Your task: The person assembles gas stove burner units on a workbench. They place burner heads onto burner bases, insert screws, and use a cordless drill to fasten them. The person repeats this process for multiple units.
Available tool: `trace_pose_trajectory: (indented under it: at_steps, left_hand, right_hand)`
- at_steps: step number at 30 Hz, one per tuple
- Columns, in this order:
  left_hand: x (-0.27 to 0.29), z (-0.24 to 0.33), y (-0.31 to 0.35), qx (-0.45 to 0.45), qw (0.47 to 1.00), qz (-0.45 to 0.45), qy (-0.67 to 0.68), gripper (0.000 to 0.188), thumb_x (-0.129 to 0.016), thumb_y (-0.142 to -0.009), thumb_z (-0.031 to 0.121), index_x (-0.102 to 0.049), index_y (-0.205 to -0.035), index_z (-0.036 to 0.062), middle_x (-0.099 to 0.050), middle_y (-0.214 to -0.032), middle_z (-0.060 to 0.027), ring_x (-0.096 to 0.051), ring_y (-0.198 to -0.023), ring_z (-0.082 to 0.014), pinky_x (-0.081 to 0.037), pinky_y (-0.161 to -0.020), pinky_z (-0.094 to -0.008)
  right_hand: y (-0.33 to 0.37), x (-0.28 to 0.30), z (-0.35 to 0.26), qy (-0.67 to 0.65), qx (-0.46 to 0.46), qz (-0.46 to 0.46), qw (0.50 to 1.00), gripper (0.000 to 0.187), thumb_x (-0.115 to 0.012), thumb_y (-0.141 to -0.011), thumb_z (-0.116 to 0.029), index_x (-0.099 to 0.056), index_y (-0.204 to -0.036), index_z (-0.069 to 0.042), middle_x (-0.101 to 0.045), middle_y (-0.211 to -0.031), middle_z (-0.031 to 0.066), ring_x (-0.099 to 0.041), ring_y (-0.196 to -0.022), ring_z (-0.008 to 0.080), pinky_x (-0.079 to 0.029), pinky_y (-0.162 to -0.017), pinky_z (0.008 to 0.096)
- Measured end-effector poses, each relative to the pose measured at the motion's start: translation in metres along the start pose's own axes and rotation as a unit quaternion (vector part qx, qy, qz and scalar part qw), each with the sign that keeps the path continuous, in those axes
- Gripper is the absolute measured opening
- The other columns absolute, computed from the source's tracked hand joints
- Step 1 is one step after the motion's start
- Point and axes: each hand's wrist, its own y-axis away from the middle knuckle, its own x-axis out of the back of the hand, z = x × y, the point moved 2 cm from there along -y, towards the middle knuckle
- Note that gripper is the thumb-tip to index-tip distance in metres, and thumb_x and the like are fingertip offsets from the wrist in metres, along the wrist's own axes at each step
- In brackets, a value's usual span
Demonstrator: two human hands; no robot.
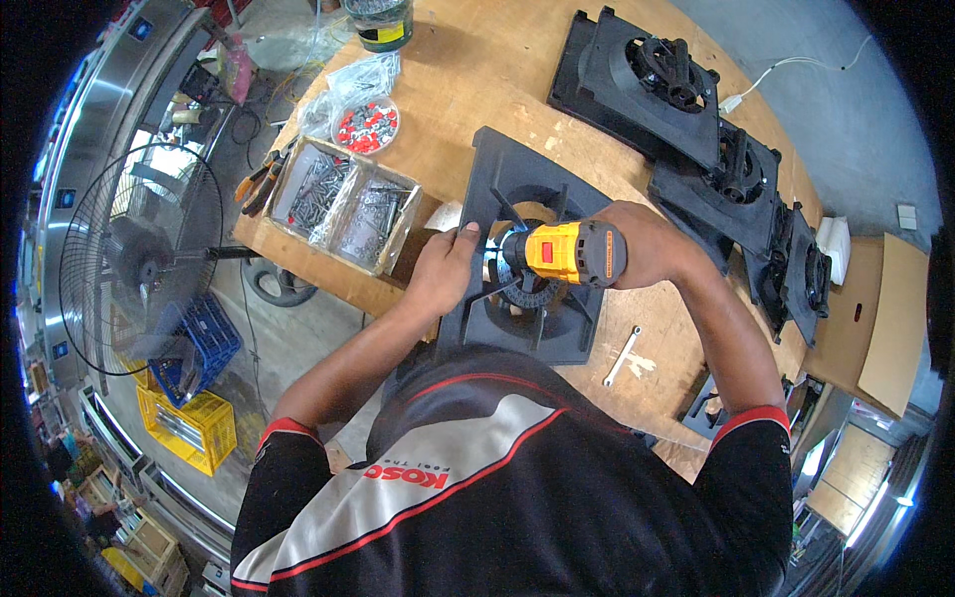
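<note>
On the wooden table (448,60) lies a black square plastic frame (569,340) with a round, spoked opening and a ring-shaped part in its middle. My right hand (652,244) is closed round the grip of a yellow and black cordless drill (557,252). The drill lies over the spoked middle of the frame, its lit front end toward the left; what its tip touches is hidden. My left hand (446,264) grips the frame's left edge, with its fingertips close to the drill's front.
A divided box (390,261) of screws stands left, beside orange-handled pliers (261,182) and a tub (366,125) of red and white bits. A wrench (623,356) lies right of the frame. Several similar black frames (637,109) line the far right. A fan (139,259) stands left.
</note>
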Motion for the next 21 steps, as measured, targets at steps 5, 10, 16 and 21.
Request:
trace_pose_trajectory:
  at_steps: [5,10,16,21]
  left_hand:
    - [0.002,0.007,0.001,0.015,1.000,-0.009,-0.017,0.052,-0.042,-0.101,0.038,-0.063,-0.099,-0.0098,-0.064,-0.082,-0.0138,-0.056,-0.078,-0.0210,-0.044,-0.078,-0.0379]
    - [0.003,0.008,0.003,0.019,1.000,-0.013,0.006,0.053,-0.042,-0.101,0.039,-0.062,-0.101,-0.0101,-0.065,-0.085,-0.0159,-0.057,-0.081,-0.0217,-0.044,-0.081,-0.0375]
    - [0.002,0.005,0.004,0.030,1.000,-0.006,-0.001,0.053,-0.042,-0.101,0.040,-0.063,-0.105,-0.0088,-0.066,-0.091,-0.0136,-0.057,-0.085,-0.0193,-0.044,-0.084,-0.0356]
    - [-0.001,-0.022,-0.011,0.004,1.000,-0.026,0.011,0.054,-0.042,-0.101,0.041,-0.063,-0.107,-0.0084,-0.067,-0.097,-0.0127,-0.058,-0.089,-0.0180,-0.044,-0.086,-0.0345]
  right_hand:
    - [-0.006,0.007,-0.009,0.040,0.018,-0.008,0.999,0.039,-0.078,-0.056,-0.016,-0.068,-0.094,-0.013,-0.070,-0.089,0.0138,-0.066,-0.085,0.0358,-0.052,-0.071,0.0445]
    - [-0.012,0.016,-0.017,0.043,0.001,-0.044,0.998,0.041,-0.078,-0.057,-0.018,-0.068,-0.096,-0.015,-0.070,-0.089,0.0120,-0.067,-0.085,0.0356,-0.052,-0.071,0.0444]
    - [-0.016,0.019,-0.024,0.025,-0.023,-0.065,0.997,0.042,-0.077,-0.055,-0.011,-0.067,-0.096,-0.008,-0.069,-0.089,0.0150,-0.066,-0.087,0.0365,-0.052,-0.072,0.0415]
    - [-0.016,0.028,-0.032,0.066,0.015,-0.059,0.996,0.044,-0.076,-0.057,-0.012,-0.067,-0.100,-0.008,-0.069,-0.092,0.0158,-0.065,-0.088,0.0373,-0.052,-0.073,0.0420]
